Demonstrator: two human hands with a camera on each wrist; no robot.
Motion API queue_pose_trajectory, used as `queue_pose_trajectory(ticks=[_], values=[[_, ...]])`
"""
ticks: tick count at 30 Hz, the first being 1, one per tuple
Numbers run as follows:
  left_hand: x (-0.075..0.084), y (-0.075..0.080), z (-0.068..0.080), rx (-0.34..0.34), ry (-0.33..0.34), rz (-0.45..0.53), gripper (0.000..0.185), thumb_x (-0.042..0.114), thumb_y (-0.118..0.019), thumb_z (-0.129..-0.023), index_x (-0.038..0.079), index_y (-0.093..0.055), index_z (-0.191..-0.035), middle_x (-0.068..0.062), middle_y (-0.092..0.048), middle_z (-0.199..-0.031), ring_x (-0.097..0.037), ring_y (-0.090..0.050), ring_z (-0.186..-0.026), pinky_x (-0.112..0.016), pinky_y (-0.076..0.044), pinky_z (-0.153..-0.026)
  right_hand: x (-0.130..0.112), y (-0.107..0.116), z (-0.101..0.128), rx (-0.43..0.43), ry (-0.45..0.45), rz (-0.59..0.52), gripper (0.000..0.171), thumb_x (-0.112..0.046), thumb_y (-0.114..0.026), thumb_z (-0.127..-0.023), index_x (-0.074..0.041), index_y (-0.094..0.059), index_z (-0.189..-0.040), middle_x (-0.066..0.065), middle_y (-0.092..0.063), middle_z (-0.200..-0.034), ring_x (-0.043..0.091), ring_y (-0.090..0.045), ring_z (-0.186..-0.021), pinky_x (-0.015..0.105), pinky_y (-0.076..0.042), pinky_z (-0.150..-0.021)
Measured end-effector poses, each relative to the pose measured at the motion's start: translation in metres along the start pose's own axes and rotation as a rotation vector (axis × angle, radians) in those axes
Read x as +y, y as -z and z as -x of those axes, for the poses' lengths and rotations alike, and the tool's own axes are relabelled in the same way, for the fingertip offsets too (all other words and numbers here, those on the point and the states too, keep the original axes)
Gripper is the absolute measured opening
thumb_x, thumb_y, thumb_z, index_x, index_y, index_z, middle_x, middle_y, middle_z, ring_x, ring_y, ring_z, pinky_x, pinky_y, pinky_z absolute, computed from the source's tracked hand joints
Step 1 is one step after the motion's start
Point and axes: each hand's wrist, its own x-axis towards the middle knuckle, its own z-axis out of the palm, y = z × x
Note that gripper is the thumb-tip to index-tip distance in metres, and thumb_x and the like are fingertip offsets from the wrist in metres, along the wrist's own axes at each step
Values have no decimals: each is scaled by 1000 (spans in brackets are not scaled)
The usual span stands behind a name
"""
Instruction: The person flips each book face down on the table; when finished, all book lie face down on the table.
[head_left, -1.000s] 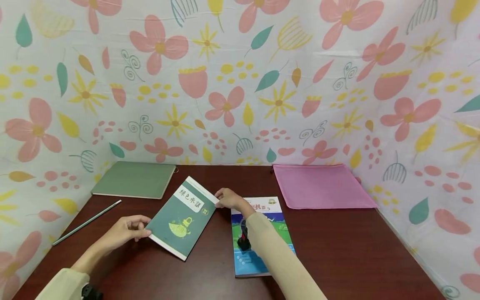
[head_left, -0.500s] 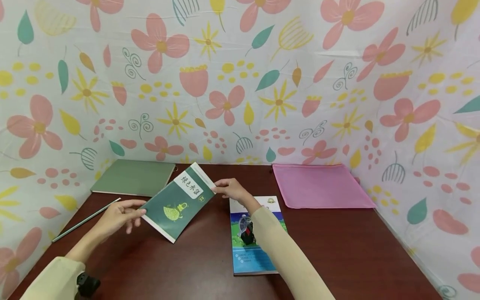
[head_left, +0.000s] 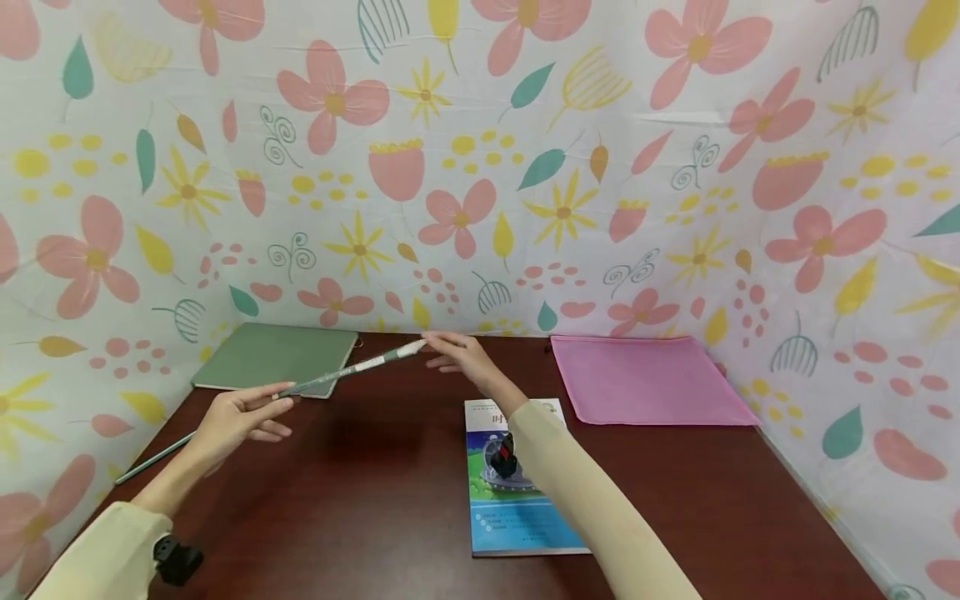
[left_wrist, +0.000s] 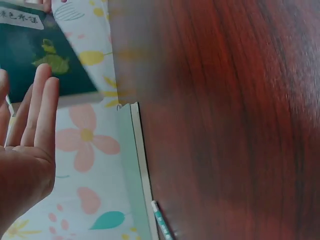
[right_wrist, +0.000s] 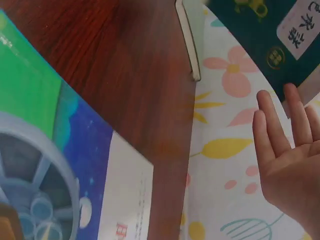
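Note:
A thin dark green book (head_left: 367, 364) is up off the table, tilted nearly edge-on to the head camera, its right end higher. My left hand (head_left: 238, 421) pinches its left end between thumb and fingers. At the other end, my right hand (head_left: 463, 360) holds a corner by the fingertips. Both wrist views show the book's cover: a white title label and a yellow-green drawing in the left one (left_wrist: 20, 47), and part of that label in the right one. Some of the thumbs' contact is hidden.
A colourful paperback (head_left: 510, 517) lies under my right forearm. A sage-green notebook (head_left: 273, 354) lies at the back left, a pencil (head_left: 153, 458) near the left edge, and a pink zip pouch (head_left: 652, 379) at the back right. Flowered cloth walls (head_left: 450, 275) border the table.
Both hands have raised the green book from its slanted position; its cover has tipped from facing the head camera to almost edge-on. The paperback, pouch and notebook stay put.

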Motion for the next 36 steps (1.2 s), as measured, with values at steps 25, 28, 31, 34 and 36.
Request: queue_pose_trajectory(ticks=[25, 28, 31, 34, 36], values=[[-25, -40, 17, 12, 167, 6, 25, 10, -68, -90, -7, -50, -96, -13, -75, -83, -17, -71, -64, -32, -60, -63, 11, -24, -4, 142, -126, -63, 41, -19, -60, -97, -24, -56, -137, 11, -60, -136, 26, -61, -118, 40, -56, -92], [-27, -45, 19, -23, 153, -60, 28, 11, -70, -88, -8, -49, -91, -25, -73, -84, -18, -71, -63, -35, -60, -62, 14, -26, -3, 138, -147, -51, 41, -18, -60, -97, -23, -55, -138, 11, -60, -136, 26, -59, -121, 41, -56, -92], [-30, -51, 21, -50, 159, -105, 29, 11, -72, -87, -8, -50, -87, -26, -72, -81, -17, -69, -61, -34, -60, -59, 20, -28, -5, 131, -161, -38, 42, -17, -59, -98, -23, -54, -139, 12, -60, -135, 26, -60, -118, 39, -56, -88], [-34, -59, 22, -69, 167, -145, 29, 12, -74, -84, -7, -53, -86, -20, -71, -73, -16, -67, -59, -32, -58, -55, 25, -31, -9, 127, -161, -21, 43, -15, -58, -98, -23, -53, -141, 13, -59, -134, 27, -61, -114, 37, -56, -86], [-37, -66, 22, -94, 165, -171, 28, 12, -75, -83, -7, -54, -85, -16, -70, -69, -16, -66, -58, -30, -57, -52, 29, -33, -11, 130, -168, -3, 44, -14, -57, -98, -24, -53, -141, 13, -58, -134, 27, -60, -114, 36, -55, -87]])
